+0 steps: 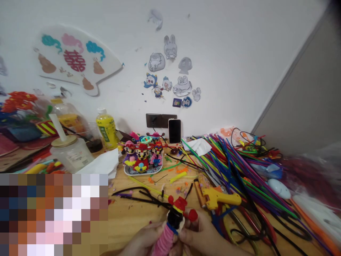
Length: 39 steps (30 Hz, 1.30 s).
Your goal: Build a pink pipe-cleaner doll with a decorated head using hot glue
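Note:
At the bottom middle I hold a pipe-cleaner doll with a pink wound body, a blue collar, a dark head and a red hat with a yellow band. My left hand closes round its body from the left. On the other side, the fingers of my right hand grip it by the collar and head, beside a red pompom. Loose black pipe cleaners lie just beyond the doll. Part of both hands is cut off by the lower edge.
Several finished dolls stand on a small tray. A yellow glue gun lies right of my hands, beside scissors and bundled pipe cleaners. A phone leans by the wall; bottles stand left.

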Motion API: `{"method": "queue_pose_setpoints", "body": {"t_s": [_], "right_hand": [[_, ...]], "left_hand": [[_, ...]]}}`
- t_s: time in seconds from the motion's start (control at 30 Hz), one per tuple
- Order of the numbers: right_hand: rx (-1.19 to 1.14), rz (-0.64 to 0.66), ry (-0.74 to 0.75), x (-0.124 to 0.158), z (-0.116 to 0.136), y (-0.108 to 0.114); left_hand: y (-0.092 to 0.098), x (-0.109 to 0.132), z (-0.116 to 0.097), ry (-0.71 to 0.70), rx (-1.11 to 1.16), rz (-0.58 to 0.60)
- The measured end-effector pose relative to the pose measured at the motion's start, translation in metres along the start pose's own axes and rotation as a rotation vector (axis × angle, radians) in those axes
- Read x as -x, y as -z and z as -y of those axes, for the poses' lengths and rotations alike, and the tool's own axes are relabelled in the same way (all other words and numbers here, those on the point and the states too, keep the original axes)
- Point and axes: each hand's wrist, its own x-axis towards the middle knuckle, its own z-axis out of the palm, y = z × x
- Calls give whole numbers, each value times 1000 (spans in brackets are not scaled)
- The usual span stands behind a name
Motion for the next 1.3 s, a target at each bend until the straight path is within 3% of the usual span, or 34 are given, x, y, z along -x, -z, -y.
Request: {"method": "queue_pose_setpoints", "body": {"t_s": [0.1,0.17,0.33,0.4,0.57,0.87,1.03,1.3], "right_hand": [[-13,-46,5,1,6,-4],[-8,-70,22,1,12,-7],[44,-119,31,-1,24,-14],[64,-151,52,-2,24,-14],[85,-197,67,-2,18,-13],[116,-179,73,1,23,-12],[83,-140,49,1,27,-11],[48,-185,22,1,23,-9]], "left_hand": [[-3,0,3,5,-78,-40],[-7,1,3,-49,-145,-138],[-13,8,-4,-418,-424,-468],[-13,11,-6,-505,-532,-526],[-12,12,1,-485,-649,-386],[-12,7,1,-467,-647,-354],[-11,5,-2,-433,-483,-251],[-13,3,-2,-415,-312,-169]]}}
